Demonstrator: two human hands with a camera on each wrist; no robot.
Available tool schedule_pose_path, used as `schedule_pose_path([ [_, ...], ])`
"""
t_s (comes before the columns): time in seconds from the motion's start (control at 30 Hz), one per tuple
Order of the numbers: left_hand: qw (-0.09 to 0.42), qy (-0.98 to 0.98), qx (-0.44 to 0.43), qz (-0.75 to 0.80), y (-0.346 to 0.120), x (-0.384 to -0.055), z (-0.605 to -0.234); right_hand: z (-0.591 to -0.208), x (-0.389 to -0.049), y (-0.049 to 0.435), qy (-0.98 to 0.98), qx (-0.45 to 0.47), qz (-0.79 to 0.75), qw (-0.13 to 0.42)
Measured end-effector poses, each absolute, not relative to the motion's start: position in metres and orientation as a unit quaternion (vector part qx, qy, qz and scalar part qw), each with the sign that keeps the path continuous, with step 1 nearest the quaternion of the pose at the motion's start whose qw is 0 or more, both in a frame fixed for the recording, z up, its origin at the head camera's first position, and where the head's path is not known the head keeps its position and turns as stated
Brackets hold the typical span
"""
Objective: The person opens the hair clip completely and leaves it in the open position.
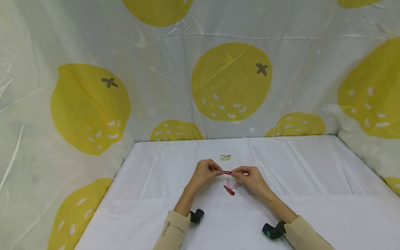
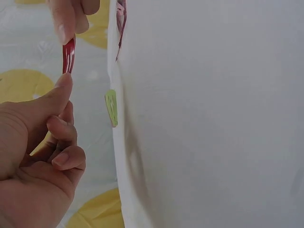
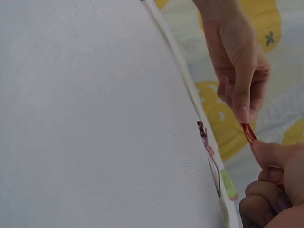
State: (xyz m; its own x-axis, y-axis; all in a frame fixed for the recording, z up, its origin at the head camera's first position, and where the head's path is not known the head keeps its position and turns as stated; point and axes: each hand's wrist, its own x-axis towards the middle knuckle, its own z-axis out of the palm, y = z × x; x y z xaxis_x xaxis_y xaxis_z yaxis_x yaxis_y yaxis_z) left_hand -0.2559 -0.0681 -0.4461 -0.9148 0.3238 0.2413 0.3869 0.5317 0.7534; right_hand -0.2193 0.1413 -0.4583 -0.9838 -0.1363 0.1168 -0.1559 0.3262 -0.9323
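A dark red snap hair clip is stretched between both hands above the table. My left hand pinches one end with thumb and fingertips; my right hand pinches the opposite end. In the left wrist view the red clip shows pale slits along its length. Below the hands lie another red clip and pink clips, bunched together. Farther back, a green clip lies beside a thin pinkish-red clip.
The white-covered table runs back to a hanging curtain printed with yellow lemons. Black wrist devices sit by both beige sleeves.
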Motion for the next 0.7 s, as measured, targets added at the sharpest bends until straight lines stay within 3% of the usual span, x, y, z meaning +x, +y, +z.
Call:
schedule_pose_path([
  [0.23,0.032,-0.869,-0.213,-0.445,-0.074,-0.257,-0.445,-0.444,-0.212,0.138,-0.807,0.122,0.577,0.032],
  [0.7,0.036,-0.855,-0.191,-0.481,-0.072,-0.256,-0.446,-0.480,-0.232,0.146,-0.794,0.130,0.588,0.084],
])
